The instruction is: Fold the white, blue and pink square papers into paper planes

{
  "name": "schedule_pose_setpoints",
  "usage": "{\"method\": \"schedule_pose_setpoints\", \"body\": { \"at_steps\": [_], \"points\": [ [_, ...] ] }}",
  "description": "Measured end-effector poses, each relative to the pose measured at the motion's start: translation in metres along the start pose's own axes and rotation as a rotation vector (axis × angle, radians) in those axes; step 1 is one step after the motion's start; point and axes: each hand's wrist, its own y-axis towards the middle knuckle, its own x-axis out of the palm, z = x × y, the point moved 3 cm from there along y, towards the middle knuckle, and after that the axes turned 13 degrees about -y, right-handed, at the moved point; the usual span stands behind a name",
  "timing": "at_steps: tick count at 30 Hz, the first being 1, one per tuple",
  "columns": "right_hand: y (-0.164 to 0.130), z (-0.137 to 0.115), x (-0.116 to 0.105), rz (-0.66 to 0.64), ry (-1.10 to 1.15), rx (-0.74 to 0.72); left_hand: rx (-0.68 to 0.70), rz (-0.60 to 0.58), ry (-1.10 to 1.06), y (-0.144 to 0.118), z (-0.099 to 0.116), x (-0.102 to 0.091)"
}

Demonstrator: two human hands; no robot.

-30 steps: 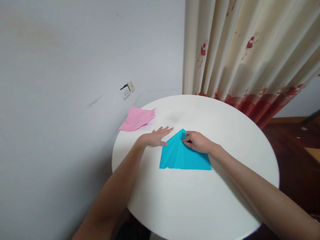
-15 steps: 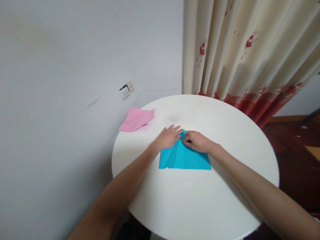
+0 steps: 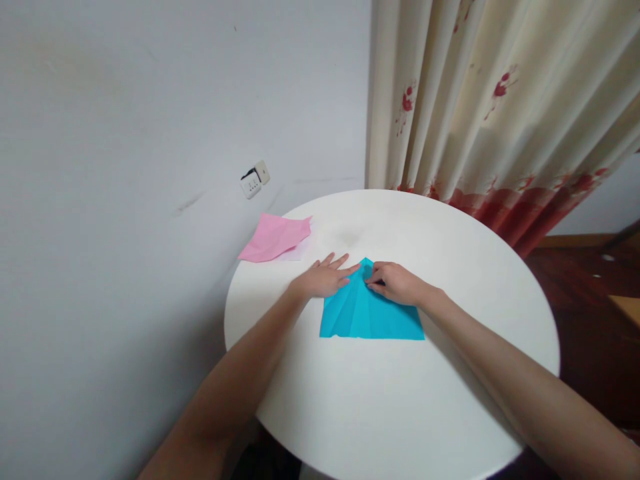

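A blue sheet of paper [image 3: 370, 317] lies on the round white table, folded to a point at its far end, with crease lines fanning down toward its near edge. My left hand [image 3: 324, 277] rests at the paper's left side. Its fingers are spread, and the index finger reaches to the slanted edge near the tip. On the other side, my right hand [image 3: 395, 283] is closed, thumb and fingers pinched at the paper just below the tip. The curled fingers hide part of the right slanted edge.
Pink paper [image 3: 276, 237] lies on the table [image 3: 400, 407] at the far left, over a paler sheet. A wall with a socket [image 3: 251, 183] borders the table on the left. Patterned curtains [image 3: 450, 120] hang behind it.
My left hand has slid a little left, away from the tip, uncovering more of the paper's upper left edge. My right hand stays in nearly the same place.
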Motion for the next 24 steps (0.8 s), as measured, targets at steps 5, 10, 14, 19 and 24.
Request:
{"method": "schedule_pose_setpoints", "body": {
  "at_steps": [5, 10, 14, 19, 24],
  "points": [
    [0.000, -0.001, 0.000, -0.021, -0.002, 0.011, 0.159, -0.083, -0.097, -0.014, -0.016, -0.015],
    [0.001, 0.000, 0.000, -0.013, -0.015, 0.001, 0.168, -0.011, -0.120, -0.019, -0.023, -0.030],
    [0.001, 0.000, 0.001, -0.006, -0.033, -0.013, 0.044, 0.516, -0.231, -0.014, -0.019, -0.045],
    [0.000, 0.002, 0.001, 0.009, -0.007, -0.010, 0.261, 0.591, -0.285, 0.003, 0.016, -0.029],
    [0.000, 0.004, 0.005, 0.030, 0.031, 0.000, 0.437, 0.219, -0.191, 0.012, 0.039, -0.001]
  ]
}}
